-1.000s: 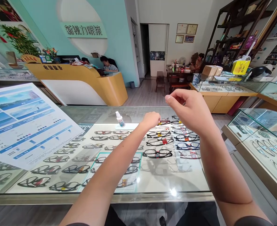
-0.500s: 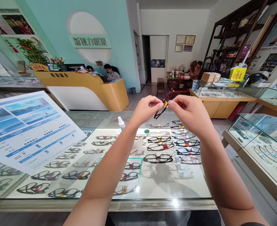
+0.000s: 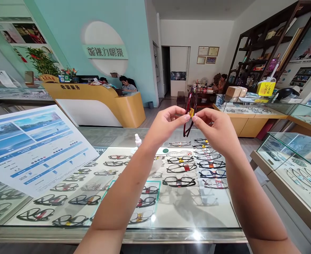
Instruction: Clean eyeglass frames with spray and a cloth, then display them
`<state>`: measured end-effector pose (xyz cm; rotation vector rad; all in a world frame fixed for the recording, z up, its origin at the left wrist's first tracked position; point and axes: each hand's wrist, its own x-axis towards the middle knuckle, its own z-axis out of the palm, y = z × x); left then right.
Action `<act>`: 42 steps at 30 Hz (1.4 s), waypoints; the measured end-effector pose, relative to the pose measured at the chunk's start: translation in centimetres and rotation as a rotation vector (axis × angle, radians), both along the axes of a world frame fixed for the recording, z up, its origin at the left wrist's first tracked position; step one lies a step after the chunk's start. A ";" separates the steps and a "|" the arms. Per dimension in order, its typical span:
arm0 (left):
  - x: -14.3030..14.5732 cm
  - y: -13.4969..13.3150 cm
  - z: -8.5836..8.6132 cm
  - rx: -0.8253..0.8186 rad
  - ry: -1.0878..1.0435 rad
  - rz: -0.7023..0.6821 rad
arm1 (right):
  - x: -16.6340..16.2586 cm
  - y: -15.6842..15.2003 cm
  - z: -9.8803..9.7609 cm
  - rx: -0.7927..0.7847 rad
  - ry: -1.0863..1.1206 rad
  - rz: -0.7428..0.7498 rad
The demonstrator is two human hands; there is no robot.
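A pair of dark red eyeglasses (image 3: 189, 102) with a yellow tag (image 3: 191, 112) is held up above the glass display case (image 3: 208, 213), its frame turned nearly upright. My left hand (image 3: 168, 124) pinches the glasses from the left side, thumb and fingers at the tag. From the right, my right hand (image 3: 215, 125) has its thumb and fingertips closed at the same spot. Below and between my forearms lie rows of eyeglasses, among them a black pair (image 3: 179, 181) and another with a red tag (image 3: 181, 167).
A printed sheet (image 3: 36, 148) stands tilted at the left of the case. Near its far edge is a small white spray bottle (image 3: 137, 140). Another glass case (image 3: 290, 165) is on the right. People sit at the yellow counter (image 3: 129, 106) and a back table.
The glasses have turned from a slant to nearly upright and risen slightly, with both hands still on them. The view has shifted a little.
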<state>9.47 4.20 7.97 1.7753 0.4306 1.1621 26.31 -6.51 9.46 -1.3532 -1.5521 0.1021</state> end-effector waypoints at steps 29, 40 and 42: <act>-3.4 1.7 1.0 0.135 0.156 0.178 | 1.3 0.2 -0.2 0.258 -0.122 -0.433; -1.0 0.0 0.5 0.121 0.132 0.046 | -0.5 0.8 -0.7 0.071 -0.109 -0.172; -0.9 -0.2 0.5 0.135 0.146 0.038 | -0.4 0.9 -0.7 0.068 -0.104 -0.184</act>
